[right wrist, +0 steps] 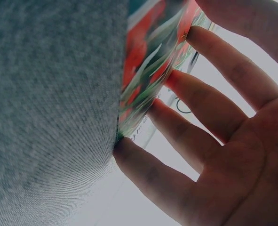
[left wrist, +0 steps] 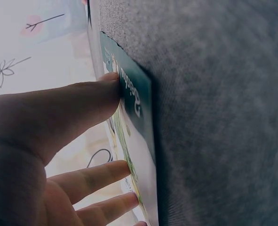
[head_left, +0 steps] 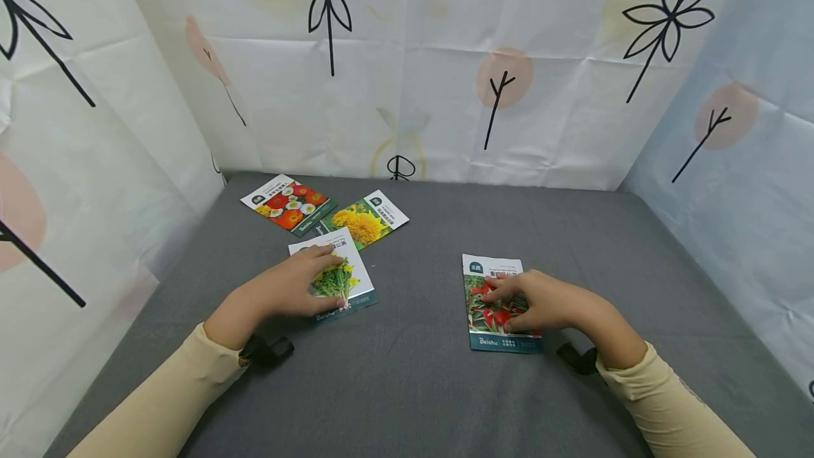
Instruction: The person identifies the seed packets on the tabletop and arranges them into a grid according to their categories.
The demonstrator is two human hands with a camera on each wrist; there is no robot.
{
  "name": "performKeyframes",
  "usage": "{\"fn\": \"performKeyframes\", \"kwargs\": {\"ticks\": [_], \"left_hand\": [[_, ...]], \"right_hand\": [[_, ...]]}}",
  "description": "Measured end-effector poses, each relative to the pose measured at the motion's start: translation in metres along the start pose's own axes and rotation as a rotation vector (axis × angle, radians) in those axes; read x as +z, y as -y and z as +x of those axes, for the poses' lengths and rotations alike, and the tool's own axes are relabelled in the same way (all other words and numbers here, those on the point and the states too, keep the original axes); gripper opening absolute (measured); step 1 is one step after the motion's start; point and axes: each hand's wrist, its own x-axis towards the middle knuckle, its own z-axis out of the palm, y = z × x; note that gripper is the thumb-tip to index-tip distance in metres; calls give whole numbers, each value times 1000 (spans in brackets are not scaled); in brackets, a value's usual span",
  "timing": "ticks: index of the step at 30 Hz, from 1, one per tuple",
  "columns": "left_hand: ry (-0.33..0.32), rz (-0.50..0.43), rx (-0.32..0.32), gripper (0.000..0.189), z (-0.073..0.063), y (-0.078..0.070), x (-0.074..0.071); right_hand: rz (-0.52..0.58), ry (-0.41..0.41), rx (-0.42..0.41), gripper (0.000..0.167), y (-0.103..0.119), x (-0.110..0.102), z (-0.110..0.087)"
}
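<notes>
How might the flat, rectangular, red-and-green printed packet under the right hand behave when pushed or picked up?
The flat, rectangular, red-and-green printed packet looks thin, so it is probably light and somewhat bendy. Lying flat on the grey woven cloth, it would likely slide rather than roll.

Right grip (right wrist: 242, 155) outspread, touching red-and-green packet (right wrist: 148, 66), gray cloth (right wrist: 49, 113) alongside

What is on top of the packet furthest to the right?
The right hand is on the packet, touching its printed front. Red and green printing shows around the hand, but the part of the front directly beneath it is covered.
</notes>
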Motion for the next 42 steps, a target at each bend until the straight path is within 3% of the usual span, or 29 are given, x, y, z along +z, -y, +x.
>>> {"fn": "performKeyframes", "kwargs": {"ticks": [42], "left_hand": [[15,-9,18,76,0,-9,0]], "right_hand": [[6,-3,10,49,-2,0,1]]}}
